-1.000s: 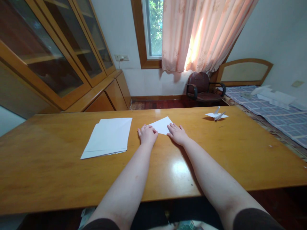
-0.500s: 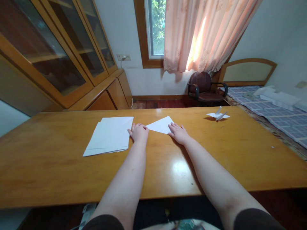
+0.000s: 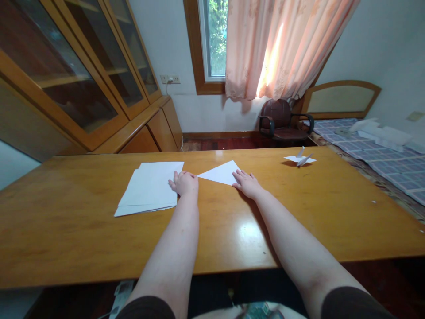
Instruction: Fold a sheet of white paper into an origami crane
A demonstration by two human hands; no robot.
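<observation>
On the wooden table (image 3: 226, 235) lies a white sheet of paper (image 3: 217, 173), folded into a pointed, roughly triangular shape. My left hand (image 3: 186, 182) is at its narrow left tip, thumb and forefinger pinched together there, while its outer fingers reach over the paper stack. Flat on the wide right end of the folded paper rests my right hand (image 3: 247, 183), fingers stretched and spread. Left of my left hand is a stack of white paper sheets (image 3: 148, 186), slightly uneven at the edges.
A folded paper crane (image 3: 300, 158) stands at the table's far right. Small white scraps lie near the right edge. Beyond the table are a brown armchair (image 3: 279, 119), a bed (image 3: 361, 137) with a checked cover, a glass-door cabinet (image 3: 99, 75) and a curtained window.
My left hand has slid left along the paper, baring more of its pointed tip, and now overlaps the stack's right edge. My right hand and the folded paper have stayed in place.
</observation>
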